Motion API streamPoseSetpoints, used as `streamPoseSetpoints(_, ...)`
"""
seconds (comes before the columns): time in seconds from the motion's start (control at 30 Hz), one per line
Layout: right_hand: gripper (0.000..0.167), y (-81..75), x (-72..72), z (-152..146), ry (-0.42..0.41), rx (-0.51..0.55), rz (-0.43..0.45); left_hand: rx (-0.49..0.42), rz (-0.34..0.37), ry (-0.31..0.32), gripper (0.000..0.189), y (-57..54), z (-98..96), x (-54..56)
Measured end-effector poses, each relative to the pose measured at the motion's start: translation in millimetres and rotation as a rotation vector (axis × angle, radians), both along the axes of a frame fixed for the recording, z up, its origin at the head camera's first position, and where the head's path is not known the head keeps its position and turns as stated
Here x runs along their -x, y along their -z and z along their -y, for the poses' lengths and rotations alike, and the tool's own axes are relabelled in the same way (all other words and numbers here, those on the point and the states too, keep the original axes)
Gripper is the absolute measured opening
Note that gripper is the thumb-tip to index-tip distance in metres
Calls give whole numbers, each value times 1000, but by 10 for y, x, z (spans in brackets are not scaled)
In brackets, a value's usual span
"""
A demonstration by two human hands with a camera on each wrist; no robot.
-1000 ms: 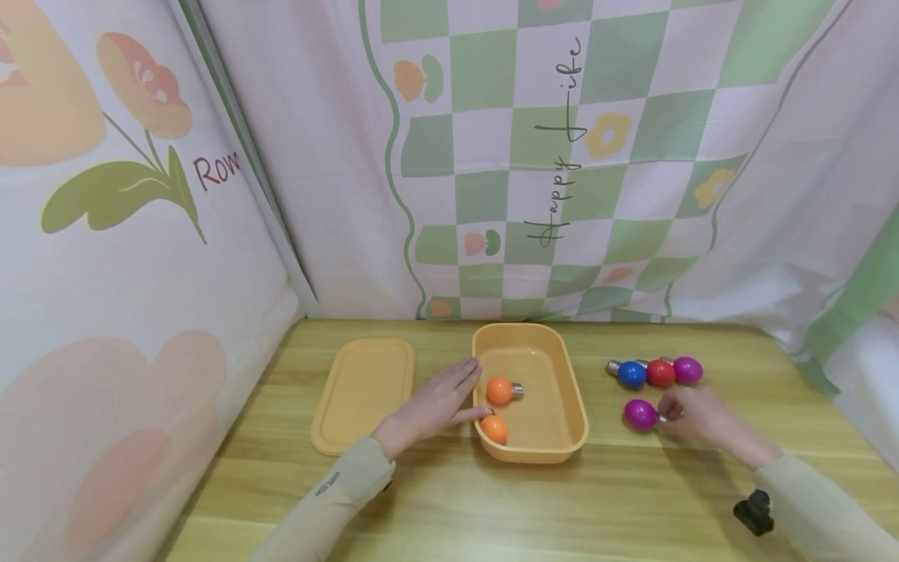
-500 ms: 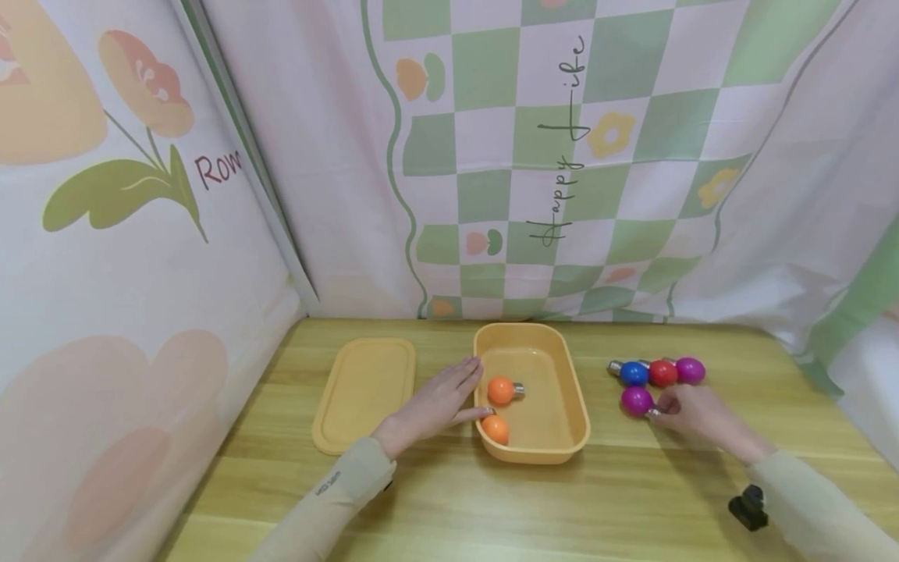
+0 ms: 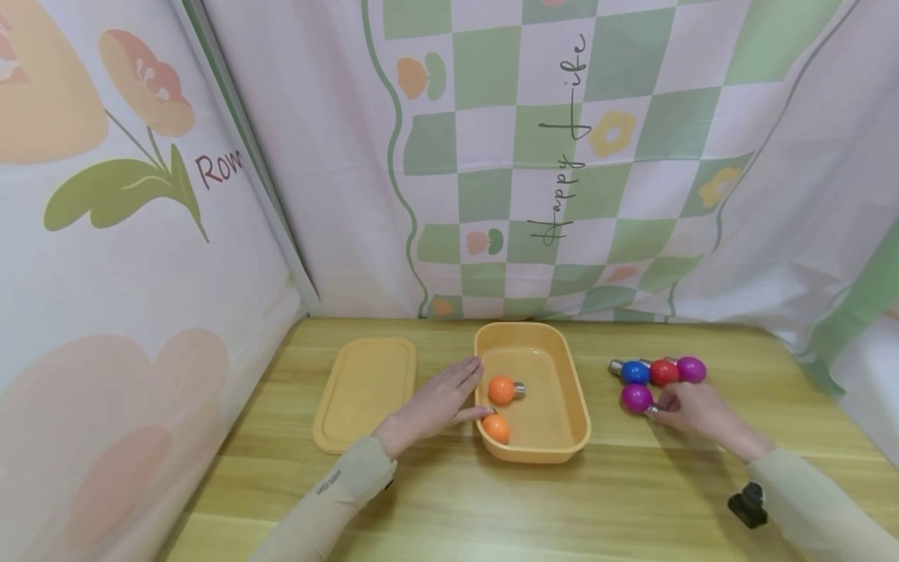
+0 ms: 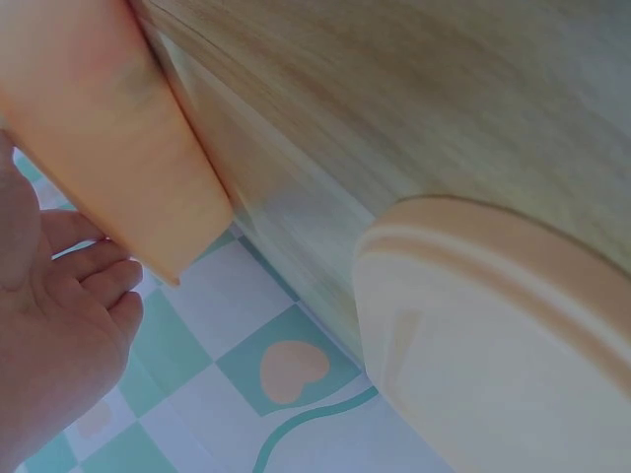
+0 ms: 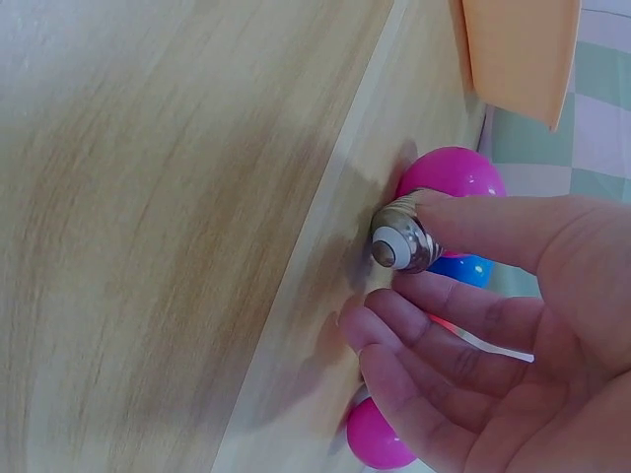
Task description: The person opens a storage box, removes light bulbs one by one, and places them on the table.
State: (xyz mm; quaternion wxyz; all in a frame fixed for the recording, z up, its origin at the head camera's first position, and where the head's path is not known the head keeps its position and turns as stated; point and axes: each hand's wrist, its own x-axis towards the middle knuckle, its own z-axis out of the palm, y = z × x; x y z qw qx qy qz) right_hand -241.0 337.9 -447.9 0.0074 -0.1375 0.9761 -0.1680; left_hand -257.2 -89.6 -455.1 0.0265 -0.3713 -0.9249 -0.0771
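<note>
In the head view, my right hand (image 3: 695, 415) pinches the metal screw base of a purple light bulb (image 3: 636, 399) between thumb and fingers. The same base (image 5: 402, 236) faces the camera in the right wrist view. Just behind it lie a blue bulb (image 3: 635, 373), a red bulb (image 3: 663, 372) and another purple bulb (image 3: 691, 370) in a row. My left hand (image 3: 438, 402) rests at the left rim of a yellow-orange plastic box (image 3: 577, 406), its fingers extended and thumb over the edge. Inside the box are two orange bulbs, one farther back (image 3: 502, 389) and one in the near left corner (image 3: 495, 429).
A matching flat lid (image 3: 365, 394) lies on the wooden table (image 3: 492, 507) left of the box. Behind the table's far edge hangs a green-and-white checked curtain (image 3: 541, 195). A printed cloth (image 3: 140, 312) borders the left side.
My right hand has shifted the purple bulb slightly away from me and leftward, closer to the blue bulb, and is nearly still since half a second ago. My left hand stays at the box.
</note>
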Motion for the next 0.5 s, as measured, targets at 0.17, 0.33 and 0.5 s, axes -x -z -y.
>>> streamPoseSetpoints(0.17, 18, -13, -7, -6, 4, -10, 9, -10, 12, -1, 79, -13, 0, -4)
streamPoseSetpoints(0.33, 20, -23, -15, -15, 9, -33, 26, -7, 15, -2, 80, -10, -1, 0)
streamPoseSetpoints(0.5, 22, -32, -16, -19, 15, -42, 38, -8, 19, -4, 80, -6, 0, 0)
